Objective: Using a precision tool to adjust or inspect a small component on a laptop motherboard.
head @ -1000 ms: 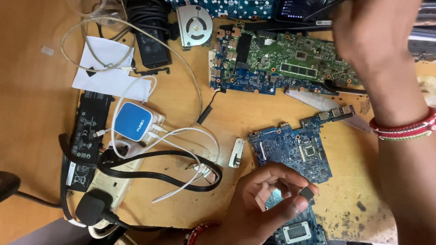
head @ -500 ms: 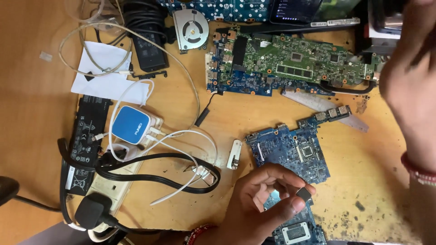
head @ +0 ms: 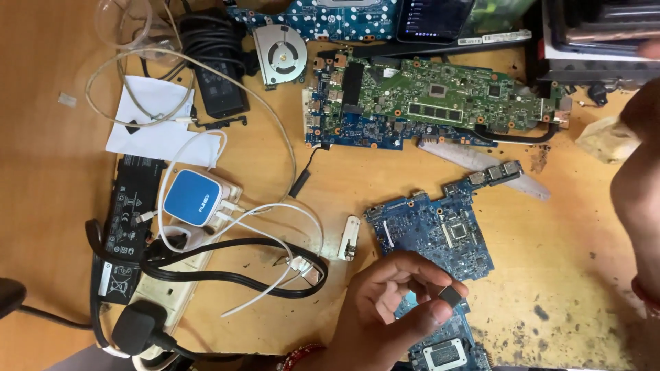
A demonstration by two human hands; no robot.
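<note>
My left hand [head: 388, 309] is at the bottom centre, fingers curled, pinching a small black square chip [head: 451, 297] between thumb and forefinger. It hovers over the lower end of a blue circuit board [head: 433, 230] lying on the wooden table; a second board part with a white-framed socket [head: 445, 354] shows just under the hand. My right hand [head: 639, 192] is blurred and cut off by the right edge, away from the boards; its fingers cannot be made out. A long green and blue motherboard [head: 440, 103] lies at the back.
A cooling fan [head: 278, 51], a black power adapter [head: 216, 82] and white paper [head: 155, 124] lie at back left. A blue-topped charger [head: 196, 197] sits on a power strip with tangled black and white cables [head: 234, 268]. A flat black battery [head: 127, 220] lies at left. Dark debris dots the table's right side.
My right hand has pulled away from above the green motherboard, down to the right edge of view. The left hand has kept hold of the chip, hardly moving.
</note>
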